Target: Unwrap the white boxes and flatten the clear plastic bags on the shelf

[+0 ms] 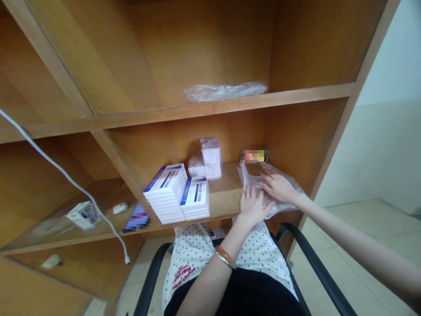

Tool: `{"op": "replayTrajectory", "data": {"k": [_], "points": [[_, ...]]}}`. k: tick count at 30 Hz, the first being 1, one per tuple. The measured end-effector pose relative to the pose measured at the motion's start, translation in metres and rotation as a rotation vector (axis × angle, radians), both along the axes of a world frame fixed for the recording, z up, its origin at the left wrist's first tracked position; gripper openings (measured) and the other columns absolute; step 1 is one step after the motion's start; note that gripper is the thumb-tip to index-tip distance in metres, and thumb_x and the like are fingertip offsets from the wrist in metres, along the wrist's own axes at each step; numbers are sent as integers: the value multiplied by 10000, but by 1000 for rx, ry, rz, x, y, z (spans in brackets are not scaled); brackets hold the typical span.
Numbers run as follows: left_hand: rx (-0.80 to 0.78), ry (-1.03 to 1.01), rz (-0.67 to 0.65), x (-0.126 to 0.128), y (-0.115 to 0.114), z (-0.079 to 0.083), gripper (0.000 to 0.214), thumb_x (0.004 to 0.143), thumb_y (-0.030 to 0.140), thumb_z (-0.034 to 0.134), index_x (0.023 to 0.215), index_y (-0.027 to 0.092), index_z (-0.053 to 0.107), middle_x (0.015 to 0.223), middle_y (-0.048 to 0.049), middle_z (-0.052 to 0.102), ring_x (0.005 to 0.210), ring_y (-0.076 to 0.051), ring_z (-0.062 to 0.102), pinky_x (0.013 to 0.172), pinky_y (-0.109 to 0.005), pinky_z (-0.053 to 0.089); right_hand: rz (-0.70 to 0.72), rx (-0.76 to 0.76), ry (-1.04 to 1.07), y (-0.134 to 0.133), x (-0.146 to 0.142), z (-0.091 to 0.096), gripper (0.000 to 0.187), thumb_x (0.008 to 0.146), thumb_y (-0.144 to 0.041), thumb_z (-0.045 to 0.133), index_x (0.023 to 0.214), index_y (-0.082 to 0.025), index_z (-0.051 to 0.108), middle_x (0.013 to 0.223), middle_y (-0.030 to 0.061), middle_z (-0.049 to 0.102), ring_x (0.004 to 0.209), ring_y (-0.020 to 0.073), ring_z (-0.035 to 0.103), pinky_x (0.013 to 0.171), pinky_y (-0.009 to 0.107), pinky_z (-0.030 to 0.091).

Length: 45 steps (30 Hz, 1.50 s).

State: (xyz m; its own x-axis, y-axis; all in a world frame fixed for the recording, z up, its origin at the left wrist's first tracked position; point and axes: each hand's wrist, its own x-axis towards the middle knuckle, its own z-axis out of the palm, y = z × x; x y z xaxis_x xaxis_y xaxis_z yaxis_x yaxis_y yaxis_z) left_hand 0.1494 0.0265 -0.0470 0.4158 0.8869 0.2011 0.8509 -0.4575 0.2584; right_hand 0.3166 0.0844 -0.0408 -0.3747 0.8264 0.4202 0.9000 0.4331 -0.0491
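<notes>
A clear plastic bag lies on the lower shelf at the right end. My left hand rests flat on its near edge, fingers stretched out. My right hand lies flat across the top of the bag, fingers spread and pointing left. Neither hand grips anything. Left of the bag stand two stacks of white-and-blue boxes, with small white packs behind them.
Another clear plastic bag lies on the upper shelf. The left compartment holds a small carton, a small white object and a hanging white cable. I sit in a black-armed chair; a white wall is at the right.
</notes>
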Motion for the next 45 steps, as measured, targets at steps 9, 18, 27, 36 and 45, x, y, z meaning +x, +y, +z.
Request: {"op": "replayTrajectory", "data": {"k": [9, 18, 27, 36, 45], "points": [[-58, 48, 42, -7, 5, 0, 838, 834, 712, 274, 1445, 141, 324, 1515, -198, 258, 1417, -365, 152, 1130, -535, 88, -186, -199, 47, 32, 32, -33, 653, 947, -509, 231, 1328, -38, 474, 1370, 201, 490, 1296, 304, 423, 1084, 409, 294], [151, 10, 62, -3, 55, 7, 676, 916, 549, 261, 1379, 75, 394, 1452, -189, 377, 1362, -300, 297, 1129, -433, 166, -193, -199, 37, 31, 31, -32, 670, 944, -522, 215, 1352, -46, 451, 1386, 198, 475, 1314, 308, 400, 1070, 401, 309], [129, 6, 21, 3, 42, 7, 558, 937, 409, 286, 1378, 80, 379, 1365, -185, 481, 1297, -274, 406, 1116, -414, 211, -215, -169, 37, 25, 26, -26, 534, 938, -456, 301, 1254, -98, 538, 1278, 176, 565, 1223, 286, 489, 1013, 384, 360], [-92, 9, -103, 6, 19, -4, 818, 859, 671, 278, 1453, 108, 286, 1548, -182, 164, 1439, -309, 106, 1152, -482, 123, -143, -21, 110, 33, 31, -21, 466, 940, -339, 317, 1318, -149, 512, 1395, 112, 485, 1342, 253, 356, 1108, 403, 268], [-87, 14, -86, -1, 22, 1, 919, 822, 746, 218, 1482, 108, 198, 1555, -191, 109, 1438, -318, 104, 1149, -484, 133, -162, -217, 44, 45, 34, -43, 627, 956, -479, 223, 1386, -71, 427, 1455, 154, 405, 1379, 281, 307, 1120, 407, 252]]}}
